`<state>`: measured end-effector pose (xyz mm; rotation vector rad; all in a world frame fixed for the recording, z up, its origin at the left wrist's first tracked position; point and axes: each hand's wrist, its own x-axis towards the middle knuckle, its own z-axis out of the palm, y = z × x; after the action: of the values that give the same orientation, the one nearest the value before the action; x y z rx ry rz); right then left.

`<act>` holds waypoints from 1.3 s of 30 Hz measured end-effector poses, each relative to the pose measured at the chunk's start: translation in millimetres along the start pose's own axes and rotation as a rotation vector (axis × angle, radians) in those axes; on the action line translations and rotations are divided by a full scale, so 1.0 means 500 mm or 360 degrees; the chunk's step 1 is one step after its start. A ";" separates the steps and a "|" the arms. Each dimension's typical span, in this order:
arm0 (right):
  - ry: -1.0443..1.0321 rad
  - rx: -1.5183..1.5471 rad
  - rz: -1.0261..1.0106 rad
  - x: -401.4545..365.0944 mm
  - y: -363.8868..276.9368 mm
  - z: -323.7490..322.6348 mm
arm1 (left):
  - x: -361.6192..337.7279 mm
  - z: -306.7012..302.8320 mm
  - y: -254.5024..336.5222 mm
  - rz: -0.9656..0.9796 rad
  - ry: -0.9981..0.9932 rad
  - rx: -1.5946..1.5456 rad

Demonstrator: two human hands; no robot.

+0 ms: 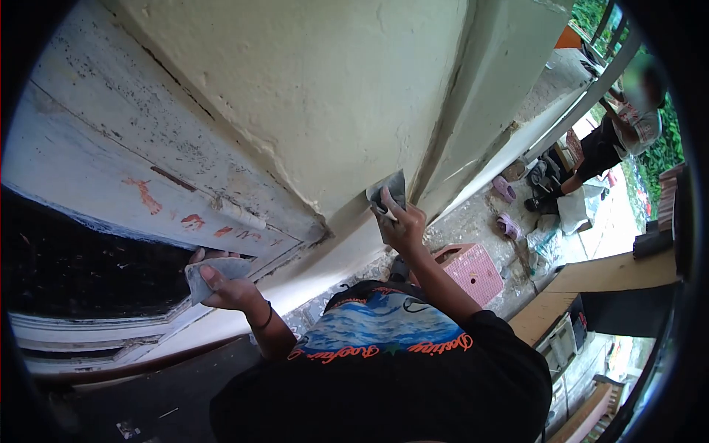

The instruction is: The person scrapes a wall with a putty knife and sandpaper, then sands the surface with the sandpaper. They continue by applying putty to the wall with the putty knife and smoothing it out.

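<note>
My left hand (227, 288) is closed on a grey sheet (229, 267), thumb on top, beside the worn white window frame (148, 199) and its dark opening. Another grey sheet (396, 186) is gripped in my right hand (405, 221), near the cream wall (332, 96). That sheet is bent up against or close to the wall; whether it touches cannot be made out. Reddish marks show on the white frame, and its paint is chipped.
A pink plastic stool (476, 273) stands on the floor beyond my right forearm. Purple clogs (508, 226) lie farther right, near plastic bags. Another person (613, 140) is at the upper right. Brown boards (613, 277) and a crate (560, 345) are at the lower right.
</note>
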<state>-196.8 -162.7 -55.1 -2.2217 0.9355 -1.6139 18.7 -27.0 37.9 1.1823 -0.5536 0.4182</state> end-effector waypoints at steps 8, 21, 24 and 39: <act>0.0224 0.0271 0.0228 0.172 -0.091 -0.034 | 0.009 0.005 -0.001 0.0083 -0.0050 -0.0028; 0.0211 -0.0008 0.0338 0.157 -0.072 -0.062 | 0.009 -0.003 -0.006 0.0050 -0.0128 -0.0066; 0.0110 0.0011 0.0195 0.021 -0.021 0.002 | -0.002 -0.013 0.000 0.0048 -0.0196 -0.0100; -0.0334 -0.0100 0.0185 -0.075 -0.064 0.045 | -0.053 -0.066 -0.015 -0.0402 -0.0560 -0.0045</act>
<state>-171.8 -118.9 -74.8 -2.2775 1.0469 -1.2897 8.1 1.0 7.1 1.2880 -0.6991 -0.0159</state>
